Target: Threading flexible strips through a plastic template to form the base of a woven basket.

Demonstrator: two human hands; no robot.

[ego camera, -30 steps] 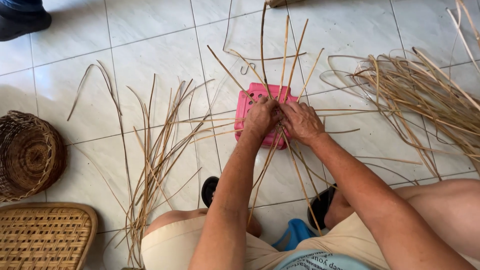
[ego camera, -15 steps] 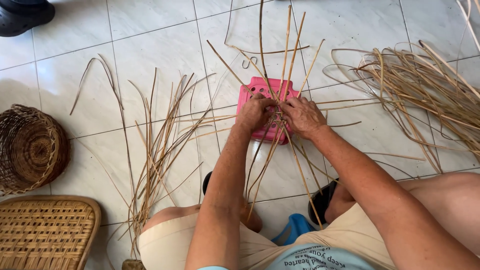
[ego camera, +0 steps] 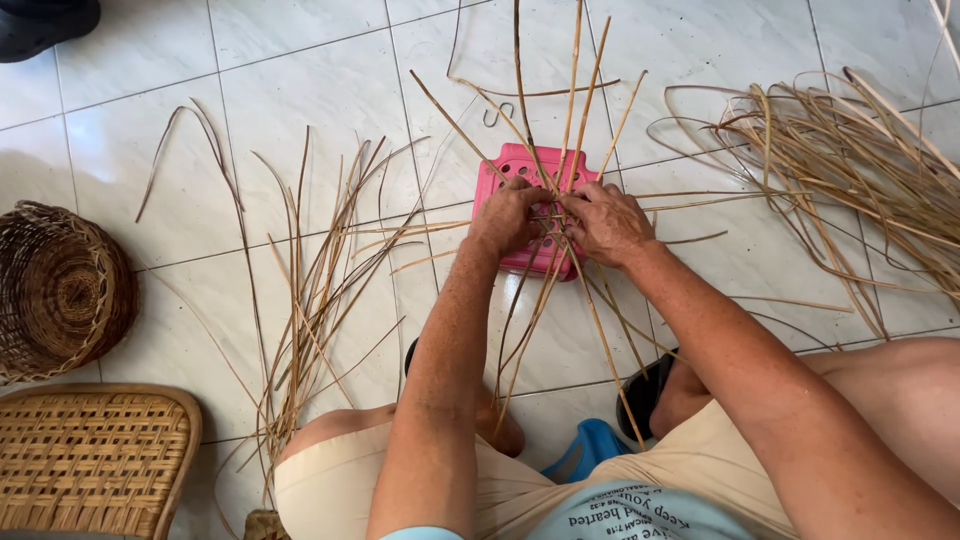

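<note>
My left hand (ego camera: 510, 215) and my right hand (ego camera: 605, 222) meet over a small pink plastic stool (ego camera: 505, 170) on the tiled floor. Both pinch a crossing of thin cane strips (ego camera: 560, 110) laid on the stool's top. The strips fan out upward past the stool and trail down toward my knees. The fingers hide the exact spot where the strips cross.
A loose bundle of cane strips (ego camera: 310, 290) lies left of the stool, and a bigger tangled heap (ego camera: 850, 160) at the right. A round woven basket (ego camera: 60, 295) and a woven tray (ego camera: 90, 465) sit at the left. A dark shoe (ego camera: 45, 25) shows top left.
The hands stay on the strips over the stool, with the fingers shifting slightly. The view has drifted a little, so the stool sits slightly higher.
</note>
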